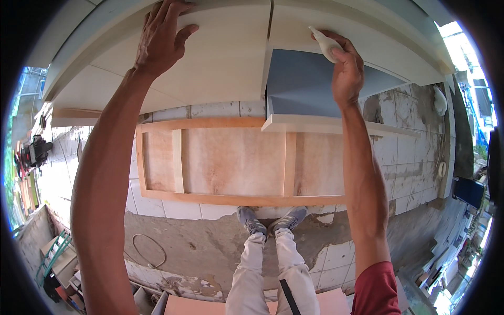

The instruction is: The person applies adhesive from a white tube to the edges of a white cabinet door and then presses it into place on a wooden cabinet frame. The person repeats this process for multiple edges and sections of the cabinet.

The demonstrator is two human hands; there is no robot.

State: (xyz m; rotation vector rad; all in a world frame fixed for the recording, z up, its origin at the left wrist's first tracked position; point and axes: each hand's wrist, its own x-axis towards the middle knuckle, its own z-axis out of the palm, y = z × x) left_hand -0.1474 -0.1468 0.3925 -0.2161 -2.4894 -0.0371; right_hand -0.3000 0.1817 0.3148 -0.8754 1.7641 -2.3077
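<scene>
My left hand (161, 41) lies with outstretched fingers on the cream-white panel of a large cabinet (220, 58), its fingertips close to the raised far edge. In my right hand (348, 73) is a small white squeeze bottle (329, 48), gripped around its body, with the thin nozzle pointing up and left over the cabinet's right part. Whether the nozzle touches the panel I cannot tell. Just below this hand, the cabinet has an opening with a blue-grey inside (302, 84), and a pale strip (294, 124) runs along its near edge.
A wooden frame with crossbars and a thin panel (236, 163) lies on the worn tiles between the cabinet and my shoes (252, 220). A thin looped cord (149, 252) lies on the floor at left. Pink board (194, 305) shows behind my legs, and a white ring (442, 169) at right.
</scene>
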